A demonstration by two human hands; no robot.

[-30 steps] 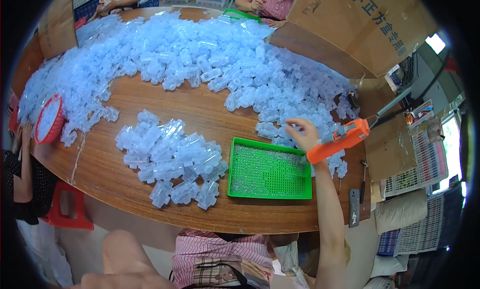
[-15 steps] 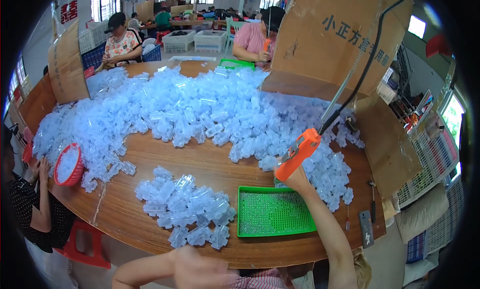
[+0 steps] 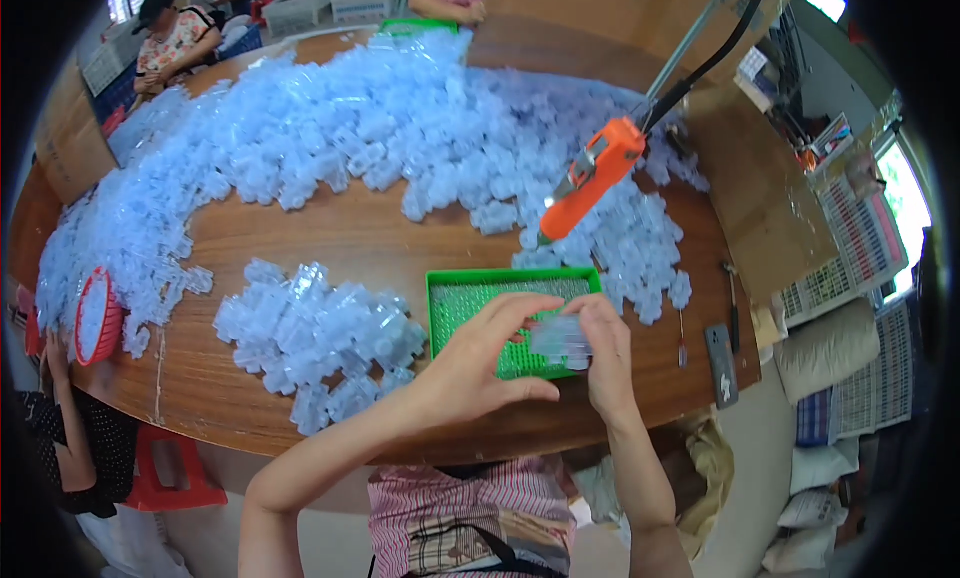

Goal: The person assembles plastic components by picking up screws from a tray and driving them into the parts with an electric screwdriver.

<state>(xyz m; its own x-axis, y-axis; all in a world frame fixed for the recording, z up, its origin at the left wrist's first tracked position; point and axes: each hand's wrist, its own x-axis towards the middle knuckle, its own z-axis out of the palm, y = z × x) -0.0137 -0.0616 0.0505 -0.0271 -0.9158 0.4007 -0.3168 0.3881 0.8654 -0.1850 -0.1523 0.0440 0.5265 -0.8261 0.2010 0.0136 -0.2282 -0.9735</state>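
Observation:
Pinched in my right hand is a clear plastic piece, slightly blurred, above the green tray. My left hand reaches in from the left, thumb and fingers apart, fingertips close to the piece; whether they touch it I cannot tell. Inside the tray, small metallic parts cover a perforated green surface, partly hidden by my hands. Beyond it an orange electric screwdriver hangs tilted from its cable, with no hand on it. Left of the tray lies a small heap of clear plastic pieces.
A large mound of clear plastic pieces spreads across the wooden table's far side. A red basket stands at left beside a co-worker's arm. At right lie a phone and a hammer-like tool; cardboard edges the table.
My right hand has let go of the electric screwdriver and now holds a clear plastic piece over the tray. My left hand has come up from the near edge. The view has tilted down.

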